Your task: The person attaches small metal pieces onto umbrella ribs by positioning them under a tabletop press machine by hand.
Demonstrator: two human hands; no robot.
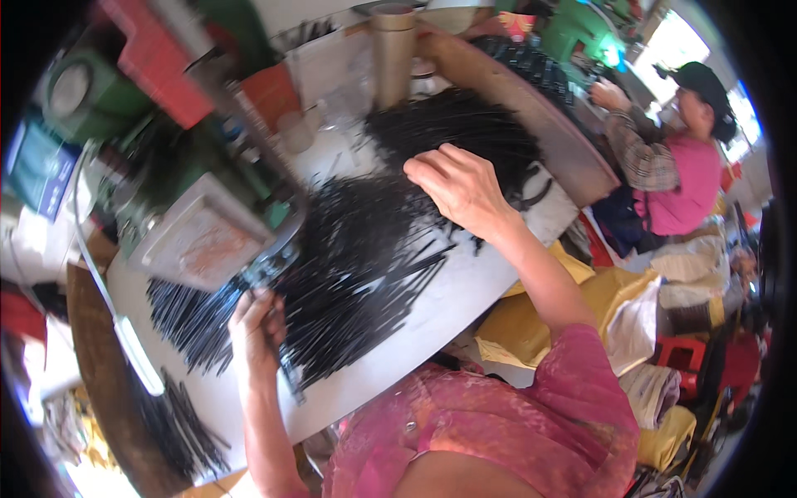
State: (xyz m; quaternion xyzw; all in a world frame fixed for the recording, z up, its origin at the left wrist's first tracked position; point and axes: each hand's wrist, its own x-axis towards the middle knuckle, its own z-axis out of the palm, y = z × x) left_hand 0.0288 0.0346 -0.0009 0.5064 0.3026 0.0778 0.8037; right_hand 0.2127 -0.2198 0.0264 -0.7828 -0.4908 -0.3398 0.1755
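Note:
My left hand [256, 328] is at the green machine's [199, 220] working head, its fingers closed in a pinch. Beside its palm a thin dark strip [292, 378] slants down toward the table edge; whether the fingers grip it is unclear. Thin black strips [357, 282] lie in a broad loose layer between the hands and under the machine head. Over the far heap of black strips [457, 124] hovers my right hand [457, 189], fingers curled together and slightly blurred. What it holds, if anything, does not show.
A tall metal flask [392, 54] and a clear cup [295, 131] stand at the back. A wooden board [540, 124] edges the white table [374, 357] on the right. Yellow sacks [573, 307] lie beyond it. Another person [677, 166] works at a second green machine [581, 37].

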